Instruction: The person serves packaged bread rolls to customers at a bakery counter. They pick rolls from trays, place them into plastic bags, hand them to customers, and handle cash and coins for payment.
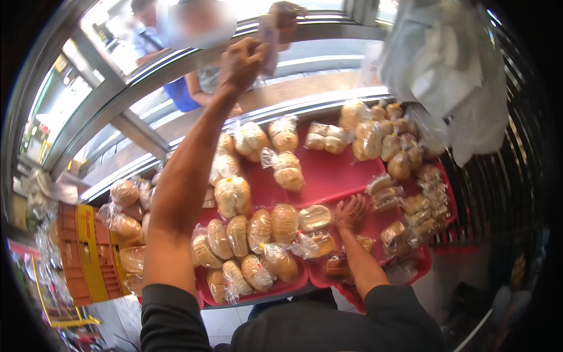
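Note:
My left hand (239, 63) reaches up and forward to the window opening, its fingers closed at the edge of a pale purplish banknote (268, 48). Another person's hand (286, 19) is at the top of the same note, from the far side of the frame. Low on the right, my right hand (350, 212) lies with fingers spread over the red trays (335, 179), holding nothing. Just left of it is a plastic-wrapped bread (315, 217); small wrapped buns (387, 199) lie to its right.
Wrapped loaves (259, 230) fill the near left tray, with bagged rolls (368, 139) at the back. White plastic bags (446, 70) hang at upper right. An orange-brown crate (88, 255) stands at left. The metal window frame (138, 132) crosses the far side; people stand beyond it.

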